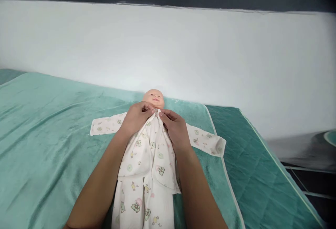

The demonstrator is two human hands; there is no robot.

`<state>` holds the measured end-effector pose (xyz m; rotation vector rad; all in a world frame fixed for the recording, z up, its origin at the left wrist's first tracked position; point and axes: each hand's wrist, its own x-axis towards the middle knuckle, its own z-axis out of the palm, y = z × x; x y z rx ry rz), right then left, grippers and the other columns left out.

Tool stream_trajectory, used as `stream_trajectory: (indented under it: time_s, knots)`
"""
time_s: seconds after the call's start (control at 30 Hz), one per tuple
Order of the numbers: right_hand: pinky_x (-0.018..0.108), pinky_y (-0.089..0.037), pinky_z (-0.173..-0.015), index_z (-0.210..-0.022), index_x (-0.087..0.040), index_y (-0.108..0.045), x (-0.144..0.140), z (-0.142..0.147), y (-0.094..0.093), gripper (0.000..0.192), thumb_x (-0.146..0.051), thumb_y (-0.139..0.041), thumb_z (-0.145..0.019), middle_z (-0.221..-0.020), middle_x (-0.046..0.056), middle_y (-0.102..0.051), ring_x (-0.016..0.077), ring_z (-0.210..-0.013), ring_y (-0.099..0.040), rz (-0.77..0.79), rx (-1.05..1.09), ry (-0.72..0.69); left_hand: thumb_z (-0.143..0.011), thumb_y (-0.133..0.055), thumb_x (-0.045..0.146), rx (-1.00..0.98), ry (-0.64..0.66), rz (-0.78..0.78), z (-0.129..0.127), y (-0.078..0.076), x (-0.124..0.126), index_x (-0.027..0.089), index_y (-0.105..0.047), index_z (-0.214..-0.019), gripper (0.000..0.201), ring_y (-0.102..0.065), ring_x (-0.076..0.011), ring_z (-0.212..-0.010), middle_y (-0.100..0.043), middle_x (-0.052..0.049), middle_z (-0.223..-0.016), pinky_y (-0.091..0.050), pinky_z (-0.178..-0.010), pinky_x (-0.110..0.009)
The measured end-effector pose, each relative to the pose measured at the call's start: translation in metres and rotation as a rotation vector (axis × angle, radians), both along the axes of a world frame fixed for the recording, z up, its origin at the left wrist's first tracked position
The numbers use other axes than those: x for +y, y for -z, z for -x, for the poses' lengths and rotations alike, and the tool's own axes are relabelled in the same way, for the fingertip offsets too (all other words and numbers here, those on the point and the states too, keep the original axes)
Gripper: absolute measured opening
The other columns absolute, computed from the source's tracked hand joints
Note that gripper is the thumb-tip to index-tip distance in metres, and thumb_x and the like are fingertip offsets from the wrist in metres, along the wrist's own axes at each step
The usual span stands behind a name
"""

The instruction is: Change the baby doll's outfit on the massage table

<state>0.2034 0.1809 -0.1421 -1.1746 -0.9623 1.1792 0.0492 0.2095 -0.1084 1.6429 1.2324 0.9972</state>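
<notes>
A baby doll (153,98) lies on its back with its head toward the wall, dressed in a white printed top (139,148) and matching trousers (133,204). Both sleeves stretch out to the sides. My left hand (138,117) pinches one front edge of the top near the doll's neck. Just across from it, my right hand (174,126) grips the other front edge between thumb and fingers. The two edges meet close together under the chin. Whatever fastening sits between my fingertips is too small to make out. Lower down, the top's front falls in loose folds over the trousers.
A light green blanket (60,145) covers most of the bed, wrinkled at the left. Beyond its white edging lies a darker quilted cover (252,159) at the right. A white wall (168,50) stands behind. Dark floor tiles (312,183) show past the bed's right edge.
</notes>
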Motion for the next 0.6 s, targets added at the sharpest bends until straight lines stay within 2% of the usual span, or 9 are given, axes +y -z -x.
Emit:
stream_trajectory:
  time_s: [0.07, 0.23, 0.4, 0.6]
  knots:
    - [0.029, -0.048, -0.074, -0.096, -0.021, -0.076, -0.0003, 0.0011, -0.0001, 0.032, -0.045, -0.074, -0.075, -0.087, 0.002, -0.072, 0.0175, -0.079, -0.062, -0.023, -0.01, 0.0, -0.085, -0.061, 0.036, -0.07, 0.002, 0.002, -0.0022, 0.0025, 0.0002, 0.018, -0.067, -0.085, 0.019, -0.065, -0.0175, -0.085, -0.073, -0.005, -0.093, -0.049, -0.077, -0.029]
    - [0.029, -0.046, -0.073, -0.097, -0.021, -0.076, -0.0013, 0.002, -0.0003, 0.031, -0.046, -0.066, -0.081, -0.091, 0.003, -0.073, 0.0175, -0.08, -0.061, -0.055, -0.139, 0.012, -0.086, -0.061, 0.033, -0.065, 0.039, -0.014, -0.0025, 0.0073, 0.0001, 0.018, -0.068, -0.088, 0.017, -0.065, -0.0178, -0.089, -0.073, -0.005, -0.095, -0.049, -0.081, -0.03]
    - [0.027, -0.04, -0.067, -0.089, -0.021, -0.074, -0.0015, 0.0005, -0.0011, 0.026, -0.044, -0.064, -0.083, -0.073, -0.001, -0.063, 0.0138, -0.068, -0.052, -0.034, -0.206, -0.005, -0.087, -0.06, 0.032, -0.027, 0.03, -0.027, -0.0012, 0.0073, -0.0025, 0.02, -0.064, -0.084, 0.013, -0.064, -0.0168, -0.086, -0.071, -0.003, -0.091, -0.047, -0.078, -0.029]
    - [0.025, -0.038, -0.066, -0.094, -0.02, -0.068, -0.0003, -0.0007, -0.0021, 0.024, -0.037, -0.071, -0.078, -0.072, -0.004, -0.054, 0.0115, -0.068, -0.047, -0.076, -0.195, -0.093, -0.088, -0.06, 0.038, -0.016, 0.031, -0.024, -0.0033, 0.0057, -0.0066, 0.02, -0.063, -0.088, 0.018, -0.065, -0.0173, -0.086, -0.071, -0.003, -0.093, -0.047, -0.076, -0.029]
